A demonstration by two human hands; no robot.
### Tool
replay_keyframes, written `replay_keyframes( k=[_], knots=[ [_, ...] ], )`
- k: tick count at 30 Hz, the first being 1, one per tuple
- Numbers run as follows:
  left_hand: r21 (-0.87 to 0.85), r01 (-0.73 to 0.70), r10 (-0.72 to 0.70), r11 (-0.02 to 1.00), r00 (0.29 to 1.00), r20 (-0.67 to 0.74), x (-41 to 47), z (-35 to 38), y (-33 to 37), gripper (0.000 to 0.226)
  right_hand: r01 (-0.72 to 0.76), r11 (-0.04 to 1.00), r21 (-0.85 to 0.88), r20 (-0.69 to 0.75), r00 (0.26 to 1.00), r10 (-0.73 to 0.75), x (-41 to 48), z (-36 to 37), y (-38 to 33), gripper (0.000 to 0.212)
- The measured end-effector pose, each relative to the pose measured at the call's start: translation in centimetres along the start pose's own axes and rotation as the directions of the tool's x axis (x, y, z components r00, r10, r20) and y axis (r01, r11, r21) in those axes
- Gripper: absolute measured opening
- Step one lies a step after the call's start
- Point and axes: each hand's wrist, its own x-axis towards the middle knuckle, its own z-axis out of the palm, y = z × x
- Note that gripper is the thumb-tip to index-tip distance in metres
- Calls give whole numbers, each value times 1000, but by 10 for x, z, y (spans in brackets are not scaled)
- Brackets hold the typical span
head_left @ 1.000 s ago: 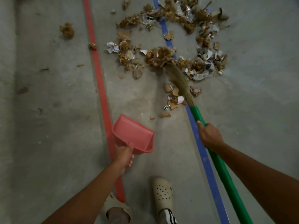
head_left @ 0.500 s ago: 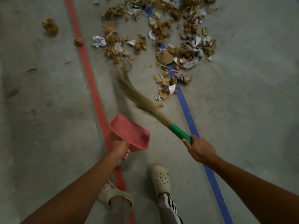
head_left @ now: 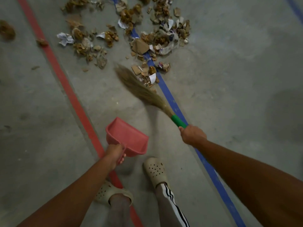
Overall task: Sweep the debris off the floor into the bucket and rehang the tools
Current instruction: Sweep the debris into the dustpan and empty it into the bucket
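A scatter of debris (head_left: 144,45), brown cardboard scraps and crumpled paper, lies across the grey floor ahead of me. My right hand (head_left: 192,135) grips the green handle of a straw broom (head_left: 141,90), whose blurred bristles slant up-left just left of the nearest scraps. My left hand (head_left: 114,154) holds the handle of a red dustpan (head_left: 126,136), tilted above the floor near my feet. No bucket is in sight.
A red tape line (head_left: 68,92) and a blue tape line (head_left: 170,99) run diagonally over the concrete. My two feet in pale clogs (head_left: 155,169) stand at the bottom. A stray brown clump (head_left: 6,31) sits far left, beyond the red line.
The broom head swung from the pile to the left, then back right toward the nearest scraps. The view moved closer to the debris. The dustpan stayed in my left hand.
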Motion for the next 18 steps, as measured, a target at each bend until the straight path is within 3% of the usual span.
replay_keyframes(
  k=[7, 12, 18],
  knots=[
    [-19, -93, 93, 995, 995, -34, 6, 5, 43, 36, -159, 947, 279, -125, 972, 201, 45, -71, 20, 59],
    [-26, -131, 130, 991, 991, -39, 5, 7, 68, 37, -142, 918, 370, -191, 955, 225, 49, -92, 23, 57],
    [-60, -148, 146, 987, 989, -39, 5, 9, 78, 34, -111, 869, 482, -179, 959, 221, 38, -69, 10, 63]
  ],
)
